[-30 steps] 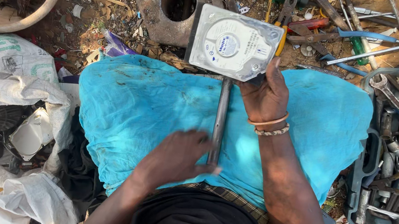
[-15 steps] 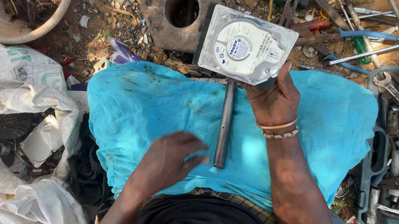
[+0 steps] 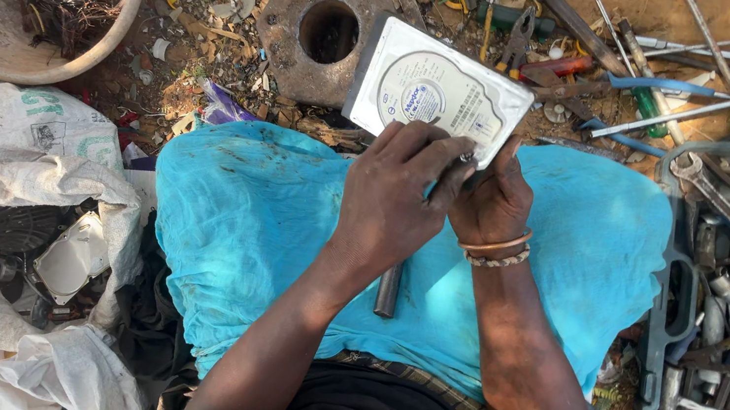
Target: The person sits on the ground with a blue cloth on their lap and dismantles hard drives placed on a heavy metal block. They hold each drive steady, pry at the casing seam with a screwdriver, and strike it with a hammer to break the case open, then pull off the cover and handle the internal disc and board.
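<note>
- Since the earlier frames, the left hand (image 3: 395,202) has come up off the turquoise cloth (image 3: 251,225) and now lies at the near edge of the hard drive (image 3: 432,99), right beside the right hand (image 3: 489,200); before, it rested flat lower on the lap, apart from the drive.
- Head view: the hard drive, a flat silver box with a round white label, stands tilted on its near edge over the far side of the cloth-covered lap.
- Its near right corner is gripped by the right hand, which wears beaded bracelets (image 3: 497,248) at the wrist.
- Fingers of the left hand curl against the drive's lower edge; whether they pinch it or only press on it cannot be told.
- A grey metal rod (image 3: 388,291) lies on the cloth, running from under the left hand toward the body; its far end is hidden by the hands.
- Just behind the drive sits a rusty metal block with a round hole (image 3: 326,28).
- To the right, a grey tray (image 3: 665,318) holds wrenches and other tools; more tools lie on the ground beyond it.
- Far left stands a pale basin (image 3: 102,49) with tangled wire inside, and white sacks (image 3: 1,171) lie below it.
</note>
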`<move>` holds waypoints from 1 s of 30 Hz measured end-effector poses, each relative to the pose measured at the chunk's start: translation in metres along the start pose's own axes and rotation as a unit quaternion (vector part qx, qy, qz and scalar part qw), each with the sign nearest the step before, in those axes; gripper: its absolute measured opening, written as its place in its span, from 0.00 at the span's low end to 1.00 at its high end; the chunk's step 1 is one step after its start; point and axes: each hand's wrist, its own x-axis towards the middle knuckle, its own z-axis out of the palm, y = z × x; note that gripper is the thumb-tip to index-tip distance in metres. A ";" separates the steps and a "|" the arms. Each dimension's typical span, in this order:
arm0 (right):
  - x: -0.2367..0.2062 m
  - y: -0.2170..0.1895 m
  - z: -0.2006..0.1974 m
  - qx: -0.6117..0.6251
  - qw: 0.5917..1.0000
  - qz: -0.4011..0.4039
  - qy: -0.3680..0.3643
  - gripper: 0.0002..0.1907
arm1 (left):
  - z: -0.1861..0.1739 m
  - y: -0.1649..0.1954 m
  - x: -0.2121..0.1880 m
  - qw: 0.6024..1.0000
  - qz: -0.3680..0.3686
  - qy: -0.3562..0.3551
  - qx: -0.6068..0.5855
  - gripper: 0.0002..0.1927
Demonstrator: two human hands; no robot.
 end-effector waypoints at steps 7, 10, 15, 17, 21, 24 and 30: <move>0.001 -0.003 0.000 -0.024 0.999 -0.008 -0.032 0.25 | 0.008 0.002 0.001 0.999 0.033 0.011 0.013 0.13; 0.001 -0.003 -0.001 -0.017 0.999 -0.002 -0.043 0.26 | 0.011 0.004 0.003 0.999 0.036 0.032 0.019 0.12; -0.001 0.001 -0.005 -0.017 1.000 -0.006 -0.015 0.23 | 0.015 0.004 0.005 0.998 0.028 0.052 0.016 0.11; -0.002 0.002 -0.007 -0.005 1.000 0.000 -0.011 0.22 | 0.017 0.003 0.005 0.998 0.021 0.055 0.013 0.11; -0.003 0.002 -0.009 0.006 1.000 0.013 -0.012 0.24 | 0.020 0.000 0.003 0.999 0.013 0.036 0.017 0.09; -0.001 0.001 -0.009 0.004 0.998 0.025 -0.052 0.25 | 0.022 -0.002 0.001 0.999 0.017 0.036 0.016 0.10; 0.000 0.002 -0.006 0.001 0.999 0.021 -0.048 0.25 | 0.023 -0.002 0.002 0.999 0.016 0.043 0.020 0.10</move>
